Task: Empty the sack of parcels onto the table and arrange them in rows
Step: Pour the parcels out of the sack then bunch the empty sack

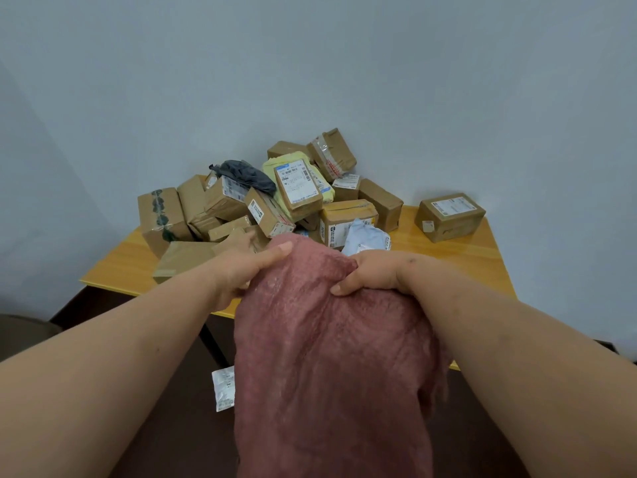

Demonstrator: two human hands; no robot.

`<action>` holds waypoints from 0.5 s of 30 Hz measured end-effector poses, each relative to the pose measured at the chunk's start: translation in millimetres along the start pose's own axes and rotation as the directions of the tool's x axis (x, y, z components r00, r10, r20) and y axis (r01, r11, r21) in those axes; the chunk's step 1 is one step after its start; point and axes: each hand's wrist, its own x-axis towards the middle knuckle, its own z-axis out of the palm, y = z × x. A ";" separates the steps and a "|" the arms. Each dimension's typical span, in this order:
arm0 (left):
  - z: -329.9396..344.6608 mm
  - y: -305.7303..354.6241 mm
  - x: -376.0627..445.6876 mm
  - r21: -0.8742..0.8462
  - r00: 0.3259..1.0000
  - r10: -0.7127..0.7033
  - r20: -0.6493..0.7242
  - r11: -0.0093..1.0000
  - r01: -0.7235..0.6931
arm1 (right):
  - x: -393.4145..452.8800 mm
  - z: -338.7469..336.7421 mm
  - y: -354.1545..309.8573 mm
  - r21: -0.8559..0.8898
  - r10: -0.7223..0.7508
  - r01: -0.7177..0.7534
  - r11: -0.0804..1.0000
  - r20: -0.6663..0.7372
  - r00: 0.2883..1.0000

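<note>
Left hand [241, 270] and right hand [370, 272], each with its grip clenched on the top of a limp, dusty-pink woven fabric sack [331, 367], which hangs from them in front of the near edge of the yellow wooden surface [448, 257]. On the surface, against the pale wall, a loose heap of brown cardboard parcels [262, 208], with a pale yellow padded mailer [286, 167], a dark grey plastic bag [246, 174] and a white plastic mailer [365, 238] among them. One labelled brown carton [450, 215] stands apart at right. A small white packet [223, 388] lies on the floor below.
</note>
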 end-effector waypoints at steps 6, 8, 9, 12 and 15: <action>-4.8 -9.4 4.9 0.447 0.984 0.177 -0.030 0.883 -0.145 | 9.4 -10.5 15.9 0.321 0.145 -0.104 0.941 -0.105 0.984; -3.4 -16.1 6.8 0.446 0.982 0.122 -0.146 0.894 -0.045 | 9.3 -9.8 18.6 0.399 0.167 -0.101 0.911 -0.134 0.977; -2.0 -18.9 7.0 0.450 0.983 0.080 -0.165 0.893 0.002 | 8.6 -8.6 19.8 0.433 0.172 -0.095 0.896 -0.143 0.975; 6.7 -25.8 3.8 0.357 0.993 -0.057 -0.108 0.929 0.092 | 8.1 0.8 21.5 0.530 0.173 -0.073 0.845 -0.141 0.975; 16.7 -35.2 -0.7 0.242 0.978 -0.207 -0.041 0.947 0.210 | 12.5 17.1 25.4 0.584 0.192 -0.081 0.808 -0.130 0.973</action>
